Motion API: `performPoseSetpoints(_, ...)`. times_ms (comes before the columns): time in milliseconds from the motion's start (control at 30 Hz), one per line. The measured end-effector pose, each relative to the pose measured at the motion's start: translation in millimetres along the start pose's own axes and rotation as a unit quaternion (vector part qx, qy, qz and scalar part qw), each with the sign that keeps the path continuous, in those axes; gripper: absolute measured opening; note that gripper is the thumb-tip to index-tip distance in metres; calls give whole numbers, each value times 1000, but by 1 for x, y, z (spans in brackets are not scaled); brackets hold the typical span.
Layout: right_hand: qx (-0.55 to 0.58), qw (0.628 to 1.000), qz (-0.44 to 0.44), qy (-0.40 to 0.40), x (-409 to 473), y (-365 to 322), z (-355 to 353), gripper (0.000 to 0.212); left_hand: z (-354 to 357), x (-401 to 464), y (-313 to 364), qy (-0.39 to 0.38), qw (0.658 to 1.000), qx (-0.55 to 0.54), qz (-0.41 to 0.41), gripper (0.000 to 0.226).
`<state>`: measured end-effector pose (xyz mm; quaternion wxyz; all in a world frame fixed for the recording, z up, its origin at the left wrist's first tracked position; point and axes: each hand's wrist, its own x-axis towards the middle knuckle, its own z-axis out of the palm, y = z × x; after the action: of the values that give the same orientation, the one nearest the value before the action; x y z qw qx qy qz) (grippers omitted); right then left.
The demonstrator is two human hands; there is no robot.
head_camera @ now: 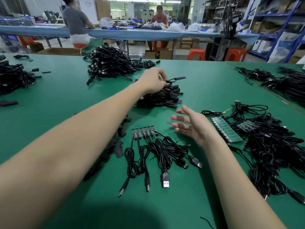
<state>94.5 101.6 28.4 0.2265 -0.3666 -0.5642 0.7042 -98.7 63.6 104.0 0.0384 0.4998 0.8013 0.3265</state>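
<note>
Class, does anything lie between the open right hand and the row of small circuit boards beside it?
Nothing visible does. Only bare green mat separates the right hand from the row of circuit boards. The left hand pinches a cable farther off.

1. The only view is a wide-angle one from the person's head, facing forward and down across the green surface.
2. It sits close. Both forearms enter from 6 o'clock, with the left hand towards 12 and the right hand towards 3.
3. At 12 o'clock it reaches a distant table, and at 2 o'clock shelving.
</note>
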Motion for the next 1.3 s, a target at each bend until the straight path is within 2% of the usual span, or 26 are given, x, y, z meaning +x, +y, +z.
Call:
performPoseSetpoints(67, -13, 1000, -1, -5, 0, 1, 2, 29, -7, 10, -4, 1, 994, 105, 26, 14)
performPoseSetpoints(167, -33, 999, -9, -7, -1, 2, 4, 25, -6, 14, -12, 21, 978, 203, 51, 18)
performPoseSetpoints(267, -68, 997, -20, -13, -2, 4, 6, 22, 5, 10, -28, 5, 972, 233, 20, 22)
performPoseSetpoints(367, -89, 995, -27, -20, -2, 5, 7, 22, 18, 0, -40, 53, 974, 219, 8, 28)
performPoseSetpoints(467, -99, 995, -28, -18, -3, 3, 8, 21, 21, -15, -41, 129, 977, 166, 36, 27)
performPoseSetpoints(567, -114, 993, -26, -30, -7, 1, 13, 20, 21, -37, -40, 188, 979, 63, 42, 23)
performPoseSetpoints(667, -184, 981, 7, -60, -13, -7, 21, 19, 37, -70, -33, 227, 972, -54, 38, 15)
performPoseSetpoints(767, -272, 959, 10, -78, -15, -17, 26, 18, 61, -97, -28, 237, 963, -127, 18, 8)
performPoseSetpoints(933, -322, 943, 13, -83, -19, -11, 32, 16, 76, -106, -24, 205, 959, -193, -10, 6)
performPoseSetpoints(1033, -269, 959, 27, -90, -18, -3, 33, 10, 75, -106, -22, 212, 952, -220, -10, 0)
performPoseSetpoints(1167, -183, 977, 24, -112, -15, 0, 31, 9, 65, -109, -16, 239, 929, -284, -2, 8)
performPoseSetpoints(1233, -155, 981, 24, -119, -14, -2, 25, 15, 55, -111, -19, 257, 931, -259, 9, 7)
performPoseSetpoints(1300, -129, 983, 28, -128, -12, -3, 16, 16, 46, -113, -25, 254, 935, -246, -16, 8)
